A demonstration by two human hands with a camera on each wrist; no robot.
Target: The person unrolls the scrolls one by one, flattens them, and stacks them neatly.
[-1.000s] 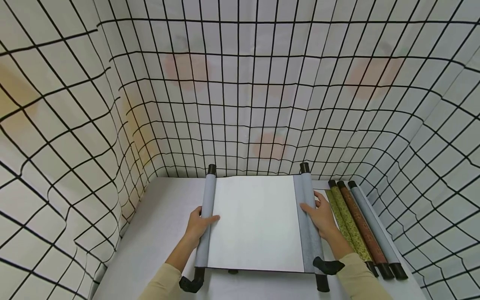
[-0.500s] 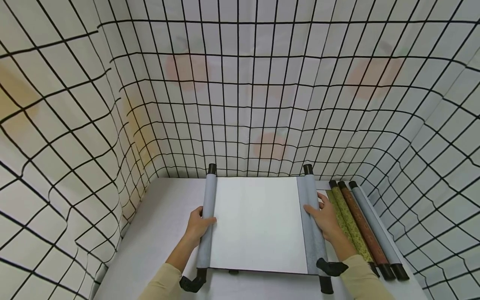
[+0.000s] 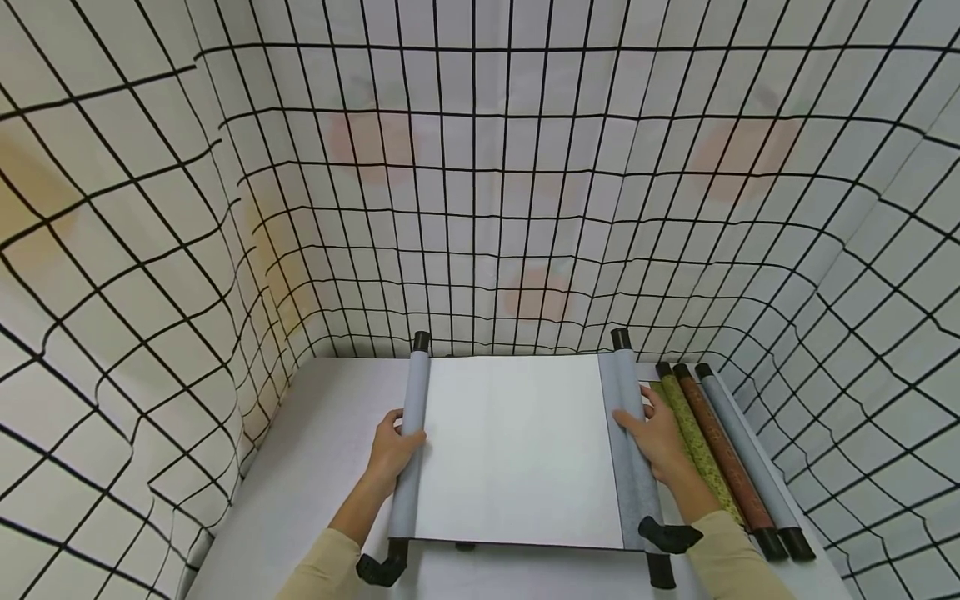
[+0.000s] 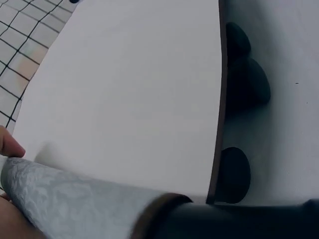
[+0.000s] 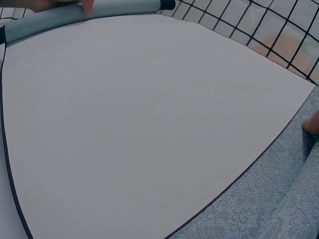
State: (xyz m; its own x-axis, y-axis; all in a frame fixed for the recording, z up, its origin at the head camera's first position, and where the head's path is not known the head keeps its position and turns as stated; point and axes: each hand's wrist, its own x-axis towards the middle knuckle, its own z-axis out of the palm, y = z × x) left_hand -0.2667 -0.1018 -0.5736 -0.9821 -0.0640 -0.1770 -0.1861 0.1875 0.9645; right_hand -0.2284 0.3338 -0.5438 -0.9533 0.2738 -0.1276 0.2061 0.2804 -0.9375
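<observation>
A scroll with a blank white sheet [image 3: 517, 450] lies partly unrolled in the head view, between two blue-grey patterned rolls with black end knobs. My left hand [image 3: 393, 450] grips the left roll [image 3: 411, 483], thumb on top near the sheet's edge. On the other side my right hand [image 3: 656, 433] holds the right roll [image 3: 640, 475], its thumb over the blue-grey border and its fingers at the outer side. The left wrist view shows the left roll [image 4: 79, 194] close up, with the thumb at its far end. Only part of the right thumb [image 5: 312, 123] appears in the right wrist view.
To the right on the white table [image 3: 337, 392] lie a yellow-green roll [image 3: 697, 442], a red-brown roll [image 3: 723, 458] and a blue-grey roll [image 3: 753, 458]. Dark rounded objects [image 4: 234, 174] show under the sheet's near edge. Black wire mesh [image 3: 510, 217] surrounds the table's back and sides.
The right hand and right roll have shifted slightly to the right, and the left hand very slightly left. More white sheet shows between the rolls. Both grips are kept.
</observation>
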